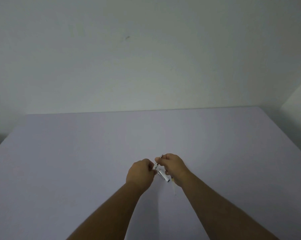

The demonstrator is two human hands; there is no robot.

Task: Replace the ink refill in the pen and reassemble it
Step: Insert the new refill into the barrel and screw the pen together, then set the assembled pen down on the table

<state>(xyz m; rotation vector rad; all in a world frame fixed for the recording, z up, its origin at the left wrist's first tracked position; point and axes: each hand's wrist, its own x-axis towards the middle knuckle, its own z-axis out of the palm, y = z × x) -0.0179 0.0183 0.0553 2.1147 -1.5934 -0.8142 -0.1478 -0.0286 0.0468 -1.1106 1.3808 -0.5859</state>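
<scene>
Fingers of the right hand (174, 166) pinch the thin refill (159, 160), tip pointing away; the left hand (140, 171) is closed on a white pen piece (154, 167) at its near end. Keeping both in line and pushing gently would probably seat it cleanly. Below them, a silver-white pen part (164, 175) lies on the lilac table (77, 153).
</scene>
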